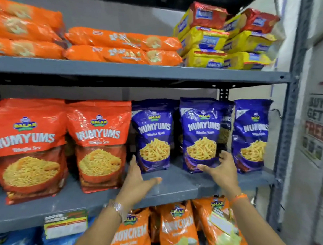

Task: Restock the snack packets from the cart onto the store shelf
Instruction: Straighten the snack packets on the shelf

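Note:
On the middle shelf [182,184] stand three blue Numyums packets upright in a row: a left one [152,133], a middle one [201,133] and a right one [251,133]. My left hand [138,178] is spread flat by the lower left edge of the left blue packet, fingers apart, holding nothing. My right hand [219,169] cups the lower right corner of the middle blue packet, thumb under its bottom edge and fingers along its side. The cart is out of view.
Two orange Numyums packets [98,143] stand left of the blue ones. The upper shelf [140,69] bears stacked orange packs and yellow-red biscuit packs [225,40]. Orange Kaunchem bags [178,228] hang below. A grey upright post [290,109] bounds the right side.

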`<state>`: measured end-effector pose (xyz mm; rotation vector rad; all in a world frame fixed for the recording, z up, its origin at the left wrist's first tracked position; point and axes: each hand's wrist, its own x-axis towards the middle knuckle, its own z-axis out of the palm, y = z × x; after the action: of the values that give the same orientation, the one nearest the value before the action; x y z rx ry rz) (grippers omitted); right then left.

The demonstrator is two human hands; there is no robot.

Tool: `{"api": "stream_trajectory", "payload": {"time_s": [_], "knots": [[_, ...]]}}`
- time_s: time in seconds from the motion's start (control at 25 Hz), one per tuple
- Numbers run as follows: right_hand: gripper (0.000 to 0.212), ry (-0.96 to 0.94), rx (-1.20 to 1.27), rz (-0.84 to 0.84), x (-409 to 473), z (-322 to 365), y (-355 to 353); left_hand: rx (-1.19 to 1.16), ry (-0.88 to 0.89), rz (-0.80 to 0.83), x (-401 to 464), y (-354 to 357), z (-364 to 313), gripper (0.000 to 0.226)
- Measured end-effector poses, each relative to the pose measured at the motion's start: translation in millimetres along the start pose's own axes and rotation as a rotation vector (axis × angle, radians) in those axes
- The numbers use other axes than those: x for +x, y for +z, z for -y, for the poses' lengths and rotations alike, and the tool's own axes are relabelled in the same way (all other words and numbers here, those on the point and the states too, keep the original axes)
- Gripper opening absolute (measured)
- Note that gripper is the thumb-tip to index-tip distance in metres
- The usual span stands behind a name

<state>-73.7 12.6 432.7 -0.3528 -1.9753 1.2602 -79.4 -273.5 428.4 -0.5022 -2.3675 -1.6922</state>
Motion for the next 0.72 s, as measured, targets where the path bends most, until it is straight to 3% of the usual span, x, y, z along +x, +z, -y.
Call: {"api": "stream_trajectory", "payload": {"time_s": [0.12,0.2,0.36,0.52,0.72], "knots": [[0.115,0.096,0.132,0.122,33,-14,-3,0.032,-0.045,-0.102,45,13,5,0.149],[0.103,0.132,0.227,0.228,48,-14,-3,0.033,-0.065,-0.154,62,21,7,0.15],[0.063,0.098,0.296,0.34,66,-16,2,0.035,-0.056,-0.274,86,25,18,0.117],[0.075,0.056,0.209,0.312,71,-21,-4,0.106,-0.048,-0.31,86,22,20,0.088],[0.067,-0.023,0.113,0.309,70,-22,-13,-0.015,0.019,-0.2,92,21,51,0.085]]}}
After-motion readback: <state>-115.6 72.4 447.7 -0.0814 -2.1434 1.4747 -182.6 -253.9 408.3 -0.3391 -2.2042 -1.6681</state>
